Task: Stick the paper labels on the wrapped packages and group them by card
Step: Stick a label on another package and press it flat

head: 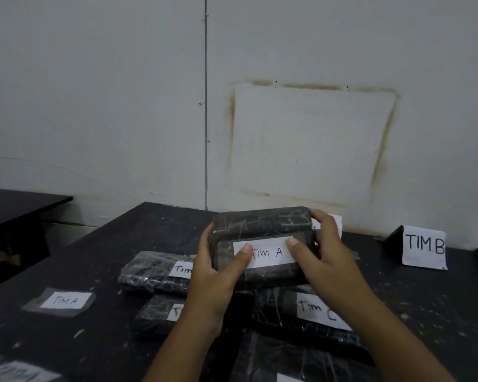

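The wrapped package [260, 220] is held above the worktop [94, 271]. The left hand [215, 279] and right hand [324, 252] grip its ends, fingers [322, 217] curled round, thumbs pressing the "Tim A" label [269, 253]. On that slick wrap, I'd say, a corner could lift or crease.

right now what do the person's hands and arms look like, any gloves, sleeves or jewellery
Both are bare. The left hand and right hand wear no gloves, and no rings show on the fingers in view. The thumbnails look short and plain. The left forearm and right forearm show no sleeve, watch or bracelet down to the bottom edge of the picture.
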Motion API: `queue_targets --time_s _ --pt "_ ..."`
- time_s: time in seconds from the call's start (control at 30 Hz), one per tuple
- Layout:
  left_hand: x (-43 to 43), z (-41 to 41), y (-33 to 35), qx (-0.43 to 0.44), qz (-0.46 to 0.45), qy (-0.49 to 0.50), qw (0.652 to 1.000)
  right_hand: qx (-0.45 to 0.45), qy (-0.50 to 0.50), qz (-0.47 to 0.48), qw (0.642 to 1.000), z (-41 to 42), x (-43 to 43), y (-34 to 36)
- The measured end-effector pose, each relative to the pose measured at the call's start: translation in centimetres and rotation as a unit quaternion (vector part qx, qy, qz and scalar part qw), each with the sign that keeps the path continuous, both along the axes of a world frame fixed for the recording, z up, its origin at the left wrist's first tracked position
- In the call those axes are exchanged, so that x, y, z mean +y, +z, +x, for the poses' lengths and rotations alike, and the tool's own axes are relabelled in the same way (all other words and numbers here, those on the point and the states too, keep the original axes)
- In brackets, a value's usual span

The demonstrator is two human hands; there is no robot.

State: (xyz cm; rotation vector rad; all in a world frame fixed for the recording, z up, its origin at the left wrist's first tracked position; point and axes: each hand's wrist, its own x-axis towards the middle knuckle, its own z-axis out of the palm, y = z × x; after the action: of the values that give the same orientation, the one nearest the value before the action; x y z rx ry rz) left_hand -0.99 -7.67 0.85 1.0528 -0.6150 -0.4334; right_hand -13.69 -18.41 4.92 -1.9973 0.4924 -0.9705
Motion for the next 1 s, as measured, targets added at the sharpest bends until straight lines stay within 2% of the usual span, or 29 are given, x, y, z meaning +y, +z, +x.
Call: queue_targets --time_s 0.17,0.27,0.43,0.7,1.0 --pt "-0.4 -1.8 -0.1 -0.055 0.011 0.078 0.995 -0.029 -0.089 -0.052 0.994 0.6 1.6 -0.4" --pt "-0.5 -2.3 0.1 -0.081 0.015 0.136 0.987 -0.045 -0.093 -0.043 0.994 0.7 1.6 -0.5" --pt "-0.2 -2.3 0.3 -0.099 0.004 0.161 0.982 -0.079 -0.087 -0.038 0.992 1.0 1.3 -1.0" --pt "-0.1 -1.9 0.4 -0.065 0.006 0.133 0.989 -0.079 -0.055 -0.037 0.995 0.9 0.6 -1.0" --pt "0.4 -1.6 0.8 -0.012 0.031 0.020 0.999 -0.118 0.001 0.013 0.993 0.2 1.4 -0.1"
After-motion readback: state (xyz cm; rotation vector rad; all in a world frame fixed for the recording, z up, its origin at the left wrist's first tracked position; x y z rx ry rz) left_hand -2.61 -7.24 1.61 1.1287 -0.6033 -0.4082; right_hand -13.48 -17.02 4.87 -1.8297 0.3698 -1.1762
